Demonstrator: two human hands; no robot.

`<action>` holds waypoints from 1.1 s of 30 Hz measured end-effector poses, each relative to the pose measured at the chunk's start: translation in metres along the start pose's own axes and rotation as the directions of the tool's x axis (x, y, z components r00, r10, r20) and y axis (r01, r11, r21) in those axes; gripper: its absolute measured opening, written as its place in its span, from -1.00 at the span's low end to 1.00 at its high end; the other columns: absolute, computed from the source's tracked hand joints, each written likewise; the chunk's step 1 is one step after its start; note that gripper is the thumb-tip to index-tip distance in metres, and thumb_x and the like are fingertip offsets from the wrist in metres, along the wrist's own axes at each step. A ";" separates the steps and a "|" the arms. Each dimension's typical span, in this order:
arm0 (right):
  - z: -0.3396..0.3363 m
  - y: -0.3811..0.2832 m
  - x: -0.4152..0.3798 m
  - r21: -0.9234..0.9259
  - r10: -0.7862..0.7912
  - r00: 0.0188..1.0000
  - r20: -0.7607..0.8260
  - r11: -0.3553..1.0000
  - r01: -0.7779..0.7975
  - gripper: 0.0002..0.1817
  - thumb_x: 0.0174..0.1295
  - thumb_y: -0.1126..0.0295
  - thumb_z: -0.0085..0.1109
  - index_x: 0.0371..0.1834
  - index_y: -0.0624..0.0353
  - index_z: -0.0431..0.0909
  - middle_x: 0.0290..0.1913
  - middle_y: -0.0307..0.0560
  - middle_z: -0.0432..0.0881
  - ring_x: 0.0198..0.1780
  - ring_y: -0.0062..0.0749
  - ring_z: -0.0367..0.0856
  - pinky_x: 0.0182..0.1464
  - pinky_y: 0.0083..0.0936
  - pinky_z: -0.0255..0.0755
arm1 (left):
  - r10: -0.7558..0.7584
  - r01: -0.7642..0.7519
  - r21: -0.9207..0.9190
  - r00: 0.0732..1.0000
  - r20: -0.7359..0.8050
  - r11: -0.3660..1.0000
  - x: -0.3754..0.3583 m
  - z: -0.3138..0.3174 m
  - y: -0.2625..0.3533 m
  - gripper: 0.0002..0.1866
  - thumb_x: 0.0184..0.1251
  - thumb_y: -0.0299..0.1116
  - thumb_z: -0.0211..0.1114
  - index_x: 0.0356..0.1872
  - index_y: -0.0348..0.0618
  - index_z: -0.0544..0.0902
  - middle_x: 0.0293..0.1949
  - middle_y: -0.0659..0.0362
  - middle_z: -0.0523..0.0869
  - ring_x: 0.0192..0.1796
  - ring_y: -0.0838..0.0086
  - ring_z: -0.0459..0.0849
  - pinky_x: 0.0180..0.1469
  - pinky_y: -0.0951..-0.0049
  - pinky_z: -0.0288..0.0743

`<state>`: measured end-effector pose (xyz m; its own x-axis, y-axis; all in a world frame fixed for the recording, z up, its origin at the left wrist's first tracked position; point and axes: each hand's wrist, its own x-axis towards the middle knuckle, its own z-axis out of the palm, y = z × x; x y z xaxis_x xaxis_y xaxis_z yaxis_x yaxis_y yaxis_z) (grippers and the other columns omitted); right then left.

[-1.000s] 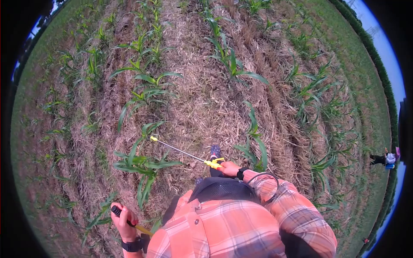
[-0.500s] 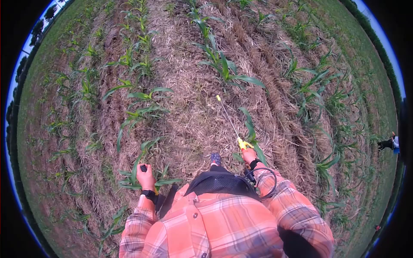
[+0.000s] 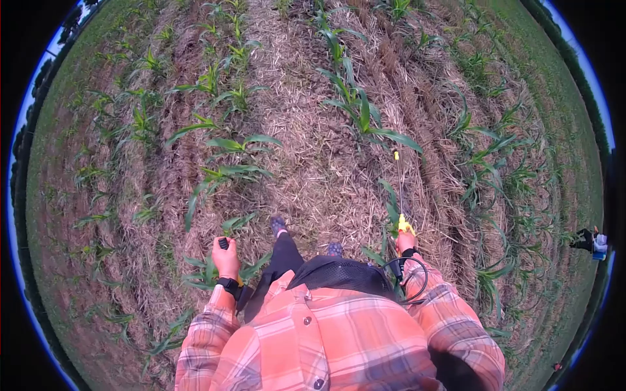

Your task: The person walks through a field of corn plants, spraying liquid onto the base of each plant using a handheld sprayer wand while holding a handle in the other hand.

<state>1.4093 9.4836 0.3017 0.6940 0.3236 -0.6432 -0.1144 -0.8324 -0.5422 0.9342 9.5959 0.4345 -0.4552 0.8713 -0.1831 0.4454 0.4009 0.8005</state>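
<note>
My right hand (image 3: pixel 405 243) is closed around the yellow grip of a spray wand (image 3: pixel 404 225). The wand's thin metal tube points forward over the ground and ends in a yellow nozzle (image 3: pixel 396 156). A dark hose (image 3: pixel 425 281) loops beside my right wrist. On the left, my left hand (image 3: pixel 226 262) is wrapped round a lever handle (image 3: pixel 223 243); only its black end shows above the fist, and the rest is mostly hidden. Young corn leaves (image 3: pixel 393 199) stand close to the wand, and another corn plant (image 3: pixel 203 272) is beside my left hand.
Rows of young corn (image 3: pixel 355 107) run forward on both sides of a straw-covered strip (image 3: pixel 306 163). My left foot (image 3: pixel 278 225) is ahead of my right foot (image 3: pixel 334 249). At the far right edge is another person (image 3: pixel 590 241).
The wand has swung to the right and now points almost straight ahead. My left foot has come into view, stepping forward. My left hand has moved slightly; both hands keep their grip.
</note>
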 end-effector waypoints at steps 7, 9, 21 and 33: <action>0.093 -0.092 -0.039 -0.117 0.006 0.975 0.222 0.993 0.020 -0.71 0.09 0.21 -0.12 -0.65 0.16 0.34 -0.80 -0.22 0.33 -0.84 -0.51 0.25 -0.83 -0.54 0.12 | 0.050 -0.048 -0.192 0.999 0.005 0.980 0.085 -0.021 0.028 -0.91 -0.04 -0.48 0.13 -0.56 -0.15 0.38 -0.72 0.29 0.37 -0.81 0.63 0.30 -0.82 0.60 0.17; 0.126 -0.117 -0.050 -0.210 -0.075 0.967 0.245 0.969 0.128 -0.71 0.08 0.20 -0.09 -0.65 0.16 0.35 -0.79 -0.23 0.34 -0.84 -0.52 0.27 -0.83 -0.55 0.11 | -0.007 0.011 -0.223 1.000 0.022 0.975 0.104 -0.034 0.032 -0.91 -0.04 -0.48 0.13 -0.56 -0.15 0.37 -0.73 0.29 0.37 -0.81 0.64 0.30 -0.83 0.61 0.17; 0.218 -0.216 -0.106 -0.355 -0.271 0.719 0.640 0.726 0.590 -0.68 0.06 0.12 -0.07 -0.48 0.18 0.45 -0.66 -0.23 0.47 -0.69 -0.54 0.38 -0.64 -0.56 0.23 | -0.099 0.149 -0.316 0.981 0.168 0.937 0.172 -0.050 0.057 -0.91 0.03 -0.50 0.08 -0.50 -0.14 0.33 -0.79 0.30 0.31 -0.89 0.64 0.25 -0.89 0.63 0.10; 0.219 -0.279 0.031 -0.499 -0.360 0.813 0.457 0.653 0.570 -0.60 0.02 0.12 -0.17 -0.38 0.27 0.48 -0.40 0.15 0.52 -0.33 -0.10 0.51 -0.27 -0.31 0.34 | 0.020 -0.003 -0.224 0.997 0.076 0.974 0.220 -0.011 0.165 -0.93 0.05 -0.50 0.05 -0.46 -0.16 0.33 -0.78 0.30 0.32 -0.86 0.67 0.26 -0.87 0.67 0.13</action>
<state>1.3073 9.8246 0.3147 0.2808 0.7687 -0.5747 0.6754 -0.5837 -0.4507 0.8994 9.8512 0.5327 -0.3860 0.8983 -0.2098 0.2622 0.3249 0.9087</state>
